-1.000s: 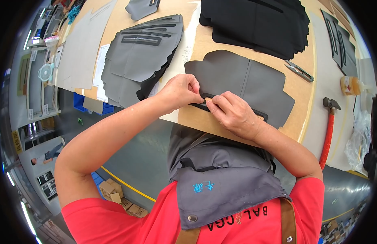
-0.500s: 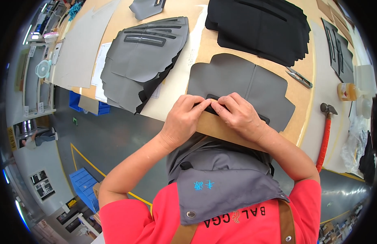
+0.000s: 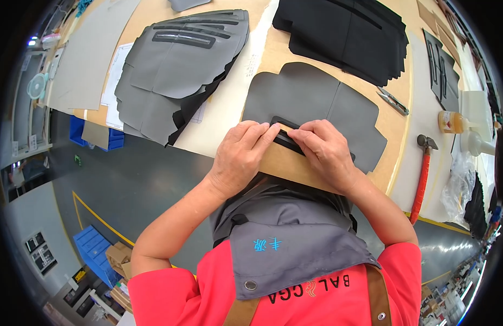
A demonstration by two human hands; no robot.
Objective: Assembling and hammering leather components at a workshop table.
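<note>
A grey leather-like panel (image 3: 295,92) with notched edges lies at the front of the table. Along its near side runs a black-trimmed slot (image 3: 286,142), with tan showing inside it. At the slot's left part, my left hand (image 3: 243,152) is closed, fingers bunched and index fingertip on the black trim; its thumb is mostly hidden. My right hand (image 3: 328,149) pinches at the same trim, thumb and index finger close to the left fingertips. Whatever fine edge lies between the fingertips is too small to make out. My right hand covers part of the slot.
Grey panels (image 3: 181,70) are stacked to the left, black panels (image 3: 343,38) behind. To the right lie thread snips (image 3: 393,101) and a red-handled hammer (image 3: 422,176), near a jar of amber stuff (image 3: 450,122) and clear plastic (image 3: 459,187). Blue crates (image 3: 96,252) stand on the floor.
The whole view has shifted a little. My left fingers have gone from a pinch to lying closer together on the trim. My right hand still pinches, its fingertips slightly apart from the left's.
</note>
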